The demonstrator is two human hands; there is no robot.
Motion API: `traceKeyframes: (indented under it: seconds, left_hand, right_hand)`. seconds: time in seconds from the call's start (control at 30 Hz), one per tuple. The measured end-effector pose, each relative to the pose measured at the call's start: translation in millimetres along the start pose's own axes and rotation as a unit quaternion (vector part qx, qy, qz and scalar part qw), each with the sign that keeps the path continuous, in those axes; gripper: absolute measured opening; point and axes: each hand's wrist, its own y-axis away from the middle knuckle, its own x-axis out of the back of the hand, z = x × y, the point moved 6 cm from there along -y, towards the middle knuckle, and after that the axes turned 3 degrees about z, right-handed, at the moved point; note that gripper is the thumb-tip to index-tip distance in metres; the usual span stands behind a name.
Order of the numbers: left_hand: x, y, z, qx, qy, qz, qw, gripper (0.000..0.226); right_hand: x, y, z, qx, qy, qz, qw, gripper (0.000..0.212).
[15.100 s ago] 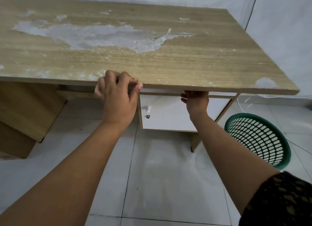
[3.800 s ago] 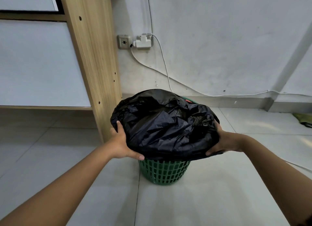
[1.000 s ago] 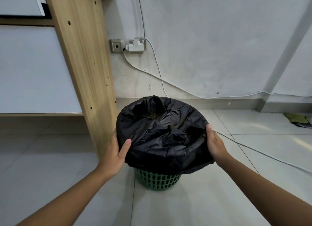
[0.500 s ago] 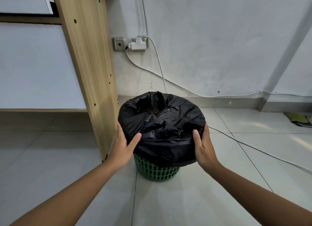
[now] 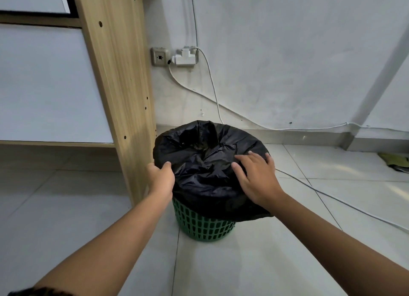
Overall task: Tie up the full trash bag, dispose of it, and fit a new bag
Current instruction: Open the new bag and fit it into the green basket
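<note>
My right hand (image 5: pixel 256 180) has slid onto the bag (image 5: pixel 205 187) draped over the basket (image 5: pixel 203 227) on the floor, fingers flat; my left hand (image 5: pixel 161 178) grips its edge. Pressing hard could drag that edge off the rim.

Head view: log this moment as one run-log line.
stage: fitting bag | left hand grips black trash bag at rim | right hand flat on its top | bag draped over green mesh basket

Left hand (image 5: pixel 161 177) curls in a grip; right hand (image 5: pixel 256 178) lies flat, fingers spread.
</note>
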Motion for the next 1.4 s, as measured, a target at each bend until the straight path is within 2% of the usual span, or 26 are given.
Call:
traceKeyframes:
  seconds: [0.07, 0.1, 0.13, 0.2, 0.3, 0.37, 0.4, 0.43, 0.53, 0.57, 0.6, 0.67, 0.73, 0.8, 0.83, 0.87, 0.93, 0.97, 1.0, 1.03, 1.1, 1.2, 1.3, 1.4]
  left_hand:
    - [4.2, -1.8, 1.3, -0.013, 0.017, 0.002, 1.0, 0.035]
    - [5.2, -2.9, 2.0, -0.023, 0.022, 0.0, 1.0, 0.033]
    - [6.4, -4.0, 2.2, -0.033, 0.023, -0.002, 0.999, 0.032]
    - [7.9, -3.3, 3.5, -0.052, 0.019, -0.006, 0.998, 0.031]
    - [6.2, 3.1, 5.8, -0.084, 0.021, -0.028, 0.996, 0.031]
    - [4.7, 9.7, 9.0, -0.115, 0.025, -0.048, 0.992, 0.025]
    - [4.2, 12.1, 10.0, -0.129, 0.028, -0.057, 0.99, 0.021]
    - [4.1, 14.5, 11.0, -0.14, 0.031, -0.066, 0.987, 0.019]
    - [5.0, 17.0, 12.0, -0.155, 0.031, -0.086, 0.984, 0.017]
    - [5.6, 16.5, 11.0, -0.156, 0.031, -0.092, 0.983, 0.017]
    - [6.7, 16.0, 10.5, -0.158, 0.033, -0.098, 0.982, 0.016]
    - [7.9, 15.5, 10.2, -0.159, 0.039, -0.111, 0.98, 0.014]
    - [8.5, 14.9, 10.3, -0.159, 0.045, -0.123, 0.979, 0.014]
    - [8.5, 14.5, 10.7, -0.161, 0.046, -0.129, 0.977, 0.015]
    - [8.2, 14.0, 10.7, -0.163, 0.045, -0.132, 0.977, 0.016]
    - [8.1, 13.8, 10.8, -0.165, 0.045, -0.135, 0.976, 0.016]
    - [9.0, 12.4, 10.6, -0.167, 0.045, -0.134, 0.976, 0.017]
    - [9.8, 11.2, 10.0, -0.167, 0.047, -0.134, 0.976, 0.018]
    - [10.2, 10.5, 9.6, -0.166, 0.049, -0.135, 0.976, 0.018]
    - [10.4, 10.0, 9.1, -0.165, 0.05, -0.135, 0.976, 0.018]
    - [10.2, 11.2, 9.1, -0.166, 0.051, -0.135, 0.976, 0.017]
    - [10.8, 12.8, 9.0, -0.167, 0.045, -0.134, 0.976, 0.016]
    - [11.9, 13.7, 8.5, -0.171, 0.027, -0.141, 0.975, 0.015]
    - [14.3, 13.2, 8.2, -0.165, 0.021, -0.146, 0.975, 0.017]
  right_hand:
    - [8.5, -5.9, -19.7, 0.048, -0.065, 0.007, 0.997, 0.051]
    - [8.4, -7.7, -32.8, 0.079, -0.108, -0.016, 0.991, 0.052]
    - [2.0, -8.0, -45.8, 0.107, -0.141, -0.061, 0.982, 0.053]
    - [-26.1, -4.1, -65.5, 0.123, -0.166, -0.203, 0.957, 0.054]
    - [-67.7, 7.5, -64.3, 0.0, -0.166, -0.42, 0.892, 0.059]
    - [-78.4, 13.6, -60.9, -0.032, -0.13, -0.499, 0.857, 0.064]
    - [-79.5, 13.1, -61.1, -0.014, -0.108, -0.506, 0.855, 0.061]
    - [-76.5, 8.4, -61.9, 0.017, -0.097, -0.483, 0.87, 0.055]
    - [-51.9, -18.1, -57.2, 0.08, -0.127, -0.305, 0.941, 0.038]
    - [-47.0, -24.3, -50.7, 0.103, -0.12, -0.268, 0.95, 0.039]
    - [-46.9, -26.6, -43.3, 0.126, -0.078, -0.267, 0.952, 0.044]
    - [-63.6, -20.6, -17.5, 0.139, 0.089, -0.346, 0.924, 0.053]
    - [-87.1, -5.3, 15.1, 0.125, 0.241, -0.454, 0.848, 0.056]
    - [-95.9, 10.0, 38.6, 0.098, 0.315, -0.538, 0.776, 0.053]
    - [-96.6, 12.5, 46.1, 0.087, 0.324, -0.555, 0.762, 0.052]
    - [-93.5, 11.4, 47.7, 0.083, 0.313, -0.548, 0.771, 0.052]
    - [-81.2, -1.2, 36.0, 0.07, 0.219, -0.47, 0.852, 0.051]
    - [-72.9, -7.0, 23.5, 0.058, 0.134, -0.421, 0.895, 0.051]
    - [-65.5, -8.3, 11.2, 0.036, 0.04, -0.393, 0.918, 0.052]
    - [-59.6, -4.7, -1.4, 0.007, -0.052, -0.397, 0.916, 0.055]
    - [-57.0, 16.0, -24.6, -0.041, -0.14, -0.479, 0.866, 0.063]
    - [-69.9, 46.9, -33.2, -0.058, -0.08, -0.578, 0.81, 0.078]
    - [-73.7, 44.5, -32.4, -0.045, -0.082, -0.578, 0.811, 0.079]
    - [-70.1, 23.1, -28.1, 0.075, -0.055, -0.538, 0.838, 0.056]
